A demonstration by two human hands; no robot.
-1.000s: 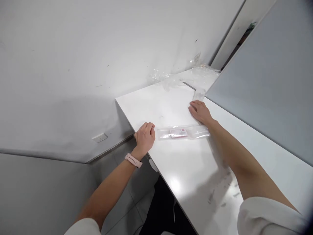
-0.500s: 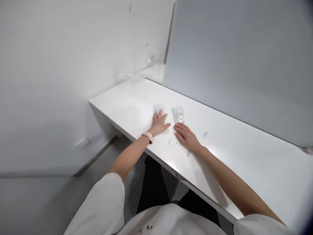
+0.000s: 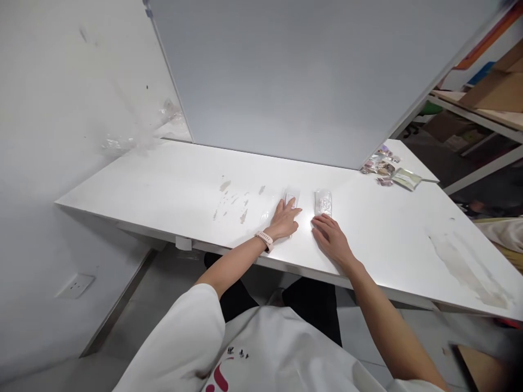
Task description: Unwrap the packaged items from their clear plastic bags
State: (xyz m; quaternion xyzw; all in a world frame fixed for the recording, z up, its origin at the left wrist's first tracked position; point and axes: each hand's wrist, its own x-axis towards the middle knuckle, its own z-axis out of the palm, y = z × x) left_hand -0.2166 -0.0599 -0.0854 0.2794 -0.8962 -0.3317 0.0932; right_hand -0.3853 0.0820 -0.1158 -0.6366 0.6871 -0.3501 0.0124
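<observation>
My left hand (image 3: pixel 285 219), with a pale pink band at the wrist, lies on a small clear plastic packet (image 3: pixel 292 195) on the white table. Its fingers are spread over the packet and hide much of it. Just to the right, a second clear plastic packet (image 3: pixel 323 201) with something whitish inside lies flat. My right hand (image 3: pixel 332 235) rests palm down at that packet's near edge, fingers stretched out. Neither hand is wrapped around anything.
The white table (image 3: pixel 183 179) bears grey smudges. A grey panel (image 3: pixel 278 81) rises along its back edge. Several small colourful packets (image 3: pixel 381 166) and a greenish packet (image 3: pixel 406 178) lie at the back right. Crumpled clear plastic (image 3: pixel 118 142) sits at the left wall.
My view has swung to the right, bringing the colourful packets and the shelf on the right into sight. Both hands keep about the same place at the two clear packets.
</observation>
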